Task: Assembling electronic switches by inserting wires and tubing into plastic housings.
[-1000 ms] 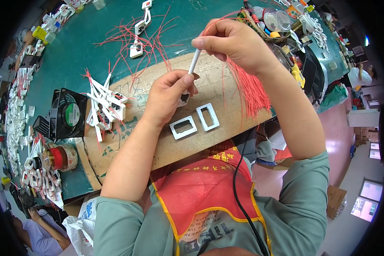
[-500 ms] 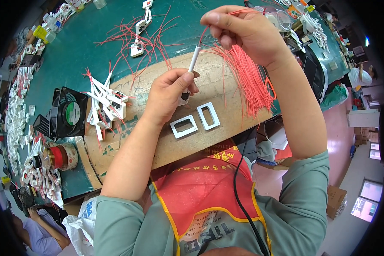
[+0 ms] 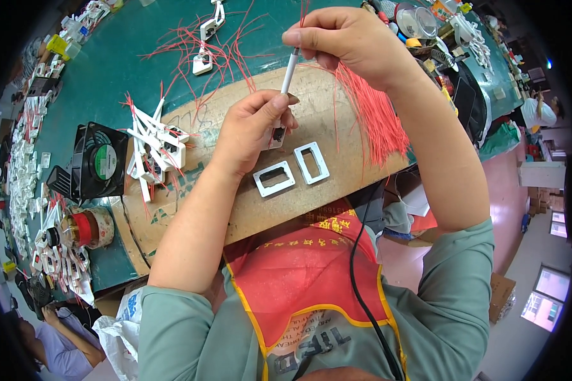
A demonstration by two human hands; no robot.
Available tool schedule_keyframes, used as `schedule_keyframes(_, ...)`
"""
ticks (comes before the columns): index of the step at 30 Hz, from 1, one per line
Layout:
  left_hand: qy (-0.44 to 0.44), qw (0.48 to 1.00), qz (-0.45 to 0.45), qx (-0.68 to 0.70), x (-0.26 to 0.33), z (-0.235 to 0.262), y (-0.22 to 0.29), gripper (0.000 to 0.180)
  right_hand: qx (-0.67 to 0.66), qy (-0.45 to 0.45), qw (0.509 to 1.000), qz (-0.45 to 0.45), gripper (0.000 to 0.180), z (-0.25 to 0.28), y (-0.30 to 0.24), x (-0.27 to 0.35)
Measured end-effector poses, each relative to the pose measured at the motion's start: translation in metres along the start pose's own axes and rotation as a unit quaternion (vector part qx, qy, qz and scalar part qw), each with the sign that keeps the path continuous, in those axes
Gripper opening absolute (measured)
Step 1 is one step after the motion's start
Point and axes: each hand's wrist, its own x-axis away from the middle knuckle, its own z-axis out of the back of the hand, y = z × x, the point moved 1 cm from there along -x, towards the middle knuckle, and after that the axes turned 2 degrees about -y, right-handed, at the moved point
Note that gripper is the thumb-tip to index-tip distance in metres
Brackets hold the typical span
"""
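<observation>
We seem to be threading a red wire into the white tube, which stands nearly upright above the worktop, right hand fingers pinching its top, left hand fingers closed on its lower end, so the next move needs steady alignment.

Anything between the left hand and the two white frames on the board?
Nothing visible. The left hand holds a small white part just above the two white frames, bare board between. The right hand pinches a white tube higher up.
</observation>
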Motion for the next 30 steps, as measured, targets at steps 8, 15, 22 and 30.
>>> schedule_keyframes(8,-0.009,1.000,-0.004,0.021,-0.001,0.004,-0.001,0.027,-0.008,-0.002,1.000,0.006,0.020,-0.010,0.006,-0.007)
schedule_keyframes(15,0.092,0.983,-0.078,0.139,-0.008,0.020,0.003,0.026,0.043,0.067,0.988,0.133,0.029,-0.031,0.057,-0.003)
schedule_keyframes(22,0.149,0.960,-0.133,0.196,-0.009,0.028,0.004,0.023,0.195,-0.070,0.977,0.042,0.024,-0.073,0.085,0.024)
schedule_keyframes(30,0.121,0.968,-0.129,0.178,-0.008,0.027,-0.002,0.026,0.202,0.006,0.977,0.071,0.022,-0.080,0.085,0.017)
